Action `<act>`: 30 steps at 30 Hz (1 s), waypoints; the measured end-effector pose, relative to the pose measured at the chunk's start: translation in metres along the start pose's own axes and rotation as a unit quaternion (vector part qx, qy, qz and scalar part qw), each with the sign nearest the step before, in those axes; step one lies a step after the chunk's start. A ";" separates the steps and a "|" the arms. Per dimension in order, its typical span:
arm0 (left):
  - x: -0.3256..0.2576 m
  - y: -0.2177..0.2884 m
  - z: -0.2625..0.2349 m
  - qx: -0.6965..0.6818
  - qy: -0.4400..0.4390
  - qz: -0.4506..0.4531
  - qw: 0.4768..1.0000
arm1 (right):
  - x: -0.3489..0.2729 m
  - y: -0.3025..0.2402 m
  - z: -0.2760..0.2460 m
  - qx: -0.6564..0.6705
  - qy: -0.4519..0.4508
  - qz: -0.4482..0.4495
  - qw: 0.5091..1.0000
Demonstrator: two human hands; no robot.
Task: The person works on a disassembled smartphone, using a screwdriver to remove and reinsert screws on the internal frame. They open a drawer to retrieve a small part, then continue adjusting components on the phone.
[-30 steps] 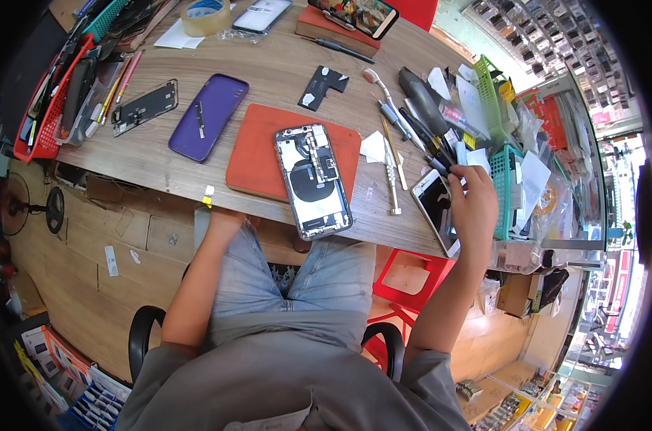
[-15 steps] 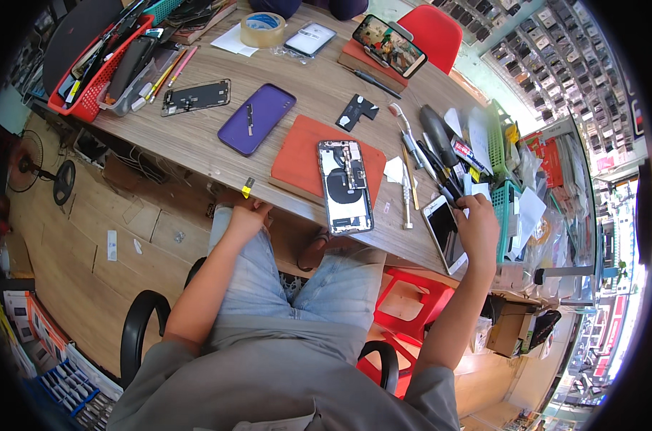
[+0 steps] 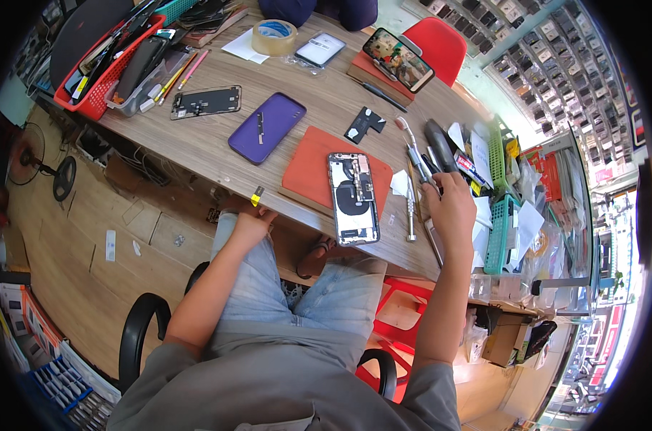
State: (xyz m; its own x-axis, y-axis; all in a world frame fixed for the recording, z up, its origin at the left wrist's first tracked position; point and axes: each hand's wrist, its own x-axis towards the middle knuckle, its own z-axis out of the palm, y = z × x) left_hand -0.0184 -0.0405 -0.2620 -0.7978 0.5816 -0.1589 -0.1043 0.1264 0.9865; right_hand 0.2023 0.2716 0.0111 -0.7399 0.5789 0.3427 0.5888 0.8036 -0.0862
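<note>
My right hand reaches over the tools at the right of the desk, fingers bent and closed around the handles; which one they grip is hidden. Beneath it shows part of a white phone. My left hand sits low by the front edge of the desk, its fingers curled together; anything in them is hidden. Just above it, a small yellow-and-black piece is at the desk edge. Between my hands, an opened phone with bare inner parts lies on an orange-red book, jutting past its near edge.
A purple phone case with a thin strip on it, a dark screen part and a black bracket lie on the desk. Farther back are a tape roll and a propped phone. Baskets crowd the right.
My right hand has moved left and away from me, from beside the white phone to the tools, now covering much of the phone. The view has shifted slightly; my left hand keeps its place by the desk edge.
</note>
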 end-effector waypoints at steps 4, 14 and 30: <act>0.001 -0.005 0.000 -0.046 0.023 0.035 0.998 | 0.004 0.001 0.012 -0.019 0.001 0.024 1.000; -0.001 0.010 0.005 -0.036 0.021 0.088 0.995 | 0.007 -0.012 0.013 -0.012 -0.008 0.036 0.999; 0.002 0.006 0.006 -0.065 0.019 0.051 0.996 | -0.009 -0.046 -0.028 0.133 0.213 -0.017 0.968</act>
State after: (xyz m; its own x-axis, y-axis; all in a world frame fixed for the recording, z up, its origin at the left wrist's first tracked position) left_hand -0.0168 -0.0340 -0.2567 -0.8301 0.5546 -0.0589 -0.0964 -0.0387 0.9946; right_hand 0.1911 0.2258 0.0383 -0.5226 0.4878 0.6993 0.4197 0.8611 -0.2871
